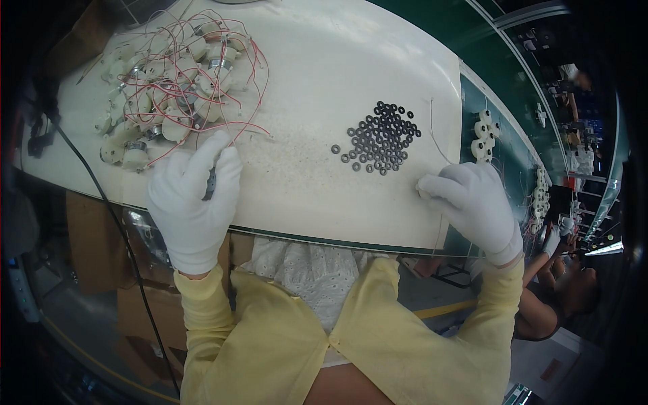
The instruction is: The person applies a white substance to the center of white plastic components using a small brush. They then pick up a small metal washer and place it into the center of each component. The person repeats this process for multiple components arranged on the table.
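Note:
My left hand point(194, 197), in a white glove, is closed around a small grey metal motor part point(211, 183) at the near edge of the white worktop point(317, 81). Just beyond it lies a heap of white round motors with red wires point(169, 88). My right hand point(470, 202), also gloved, rests on the worktop's right edge with fingertips pinched together; whether it holds anything I cannot tell. A pile of several small black rings point(379, 137) lies just up and left of that hand.
A green conveyor belt point(499, 74) runs along the right, carrying white motors point(484, 131). Another person's gloved hand point(555, 236) works further down the belt. A black cable point(101, 202) hangs off the left edge. Cardboard boxes point(94, 250) stand below the table.

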Demonstrator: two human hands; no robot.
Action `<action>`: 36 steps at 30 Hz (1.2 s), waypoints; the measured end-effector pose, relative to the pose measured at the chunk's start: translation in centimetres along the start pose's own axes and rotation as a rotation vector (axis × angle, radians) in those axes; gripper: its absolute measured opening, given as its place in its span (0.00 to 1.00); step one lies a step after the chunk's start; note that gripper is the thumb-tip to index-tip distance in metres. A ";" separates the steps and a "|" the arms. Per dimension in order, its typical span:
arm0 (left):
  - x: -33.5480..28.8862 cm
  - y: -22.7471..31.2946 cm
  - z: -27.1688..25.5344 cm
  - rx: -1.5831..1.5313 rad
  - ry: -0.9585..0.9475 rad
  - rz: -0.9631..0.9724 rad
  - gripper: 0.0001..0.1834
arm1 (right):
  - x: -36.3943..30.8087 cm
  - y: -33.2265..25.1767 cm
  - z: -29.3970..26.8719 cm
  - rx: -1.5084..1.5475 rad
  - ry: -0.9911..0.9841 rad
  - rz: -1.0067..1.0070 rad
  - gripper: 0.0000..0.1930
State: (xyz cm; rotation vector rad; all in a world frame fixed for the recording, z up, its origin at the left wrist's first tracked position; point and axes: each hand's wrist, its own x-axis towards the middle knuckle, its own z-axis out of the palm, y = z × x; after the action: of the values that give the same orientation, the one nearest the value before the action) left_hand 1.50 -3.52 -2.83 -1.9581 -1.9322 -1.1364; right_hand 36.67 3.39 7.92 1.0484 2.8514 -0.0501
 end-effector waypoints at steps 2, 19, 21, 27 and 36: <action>0.0 0.0 0.0 0.002 -0.009 -0.011 0.14 | 0.2 0.0 -0.1 -0.021 -0.044 -0.001 0.13; 0.1 0.2 -0.3 -0.002 -0.056 -0.022 0.12 | -5.0 -0.2 3.2 -0.195 0.137 0.067 0.17; 0.1 0.3 -0.2 -0.027 -0.047 -0.014 0.12 | -6.0 -2.6 2.4 -0.106 0.129 0.106 0.16; 0.3 0.5 -0.2 -0.051 -0.038 -0.012 0.11 | -6.6 -2.1 2.0 0.013 0.239 0.290 0.19; 0.4 0.5 -0.1 -0.063 -0.048 -0.008 0.10 | -5.6 -0.3 2.8 0.111 0.247 0.330 0.21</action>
State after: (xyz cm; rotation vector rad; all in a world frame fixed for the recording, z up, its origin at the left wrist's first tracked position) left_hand 1.88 -3.39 -2.29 -2.0299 -1.9523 -1.1766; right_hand 40.96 -0.66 5.75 1.6408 2.8670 -0.0568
